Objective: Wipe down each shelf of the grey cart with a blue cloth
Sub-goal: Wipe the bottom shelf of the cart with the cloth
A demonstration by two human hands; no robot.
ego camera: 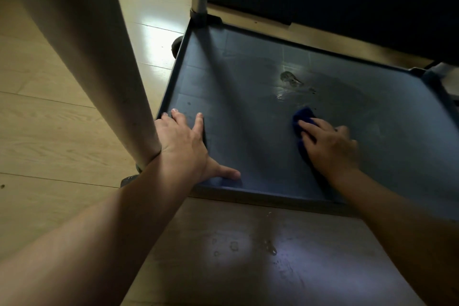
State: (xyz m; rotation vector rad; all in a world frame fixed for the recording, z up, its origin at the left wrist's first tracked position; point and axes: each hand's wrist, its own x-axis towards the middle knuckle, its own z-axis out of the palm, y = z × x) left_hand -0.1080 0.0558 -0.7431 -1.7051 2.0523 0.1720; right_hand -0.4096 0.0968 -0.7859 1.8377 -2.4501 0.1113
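I look down at the bottom shelf of the grey cart, a flat tray with a raised rim. My right hand presses a dark blue cloth flat on the shelf, right of centre. A wet smear glistens just beyond the cloth. My left hand lies spread on the shelf's near left corner, fingers apart, thumb along the front rim, holding nothing. The shelf above is a dark band across the top of the view.
A pale cart post rises at the near left corner, beside my left wrist. Another post stands at the far left corner, with a caster below it. Light wooden floor lies to the left, with water drops in front.
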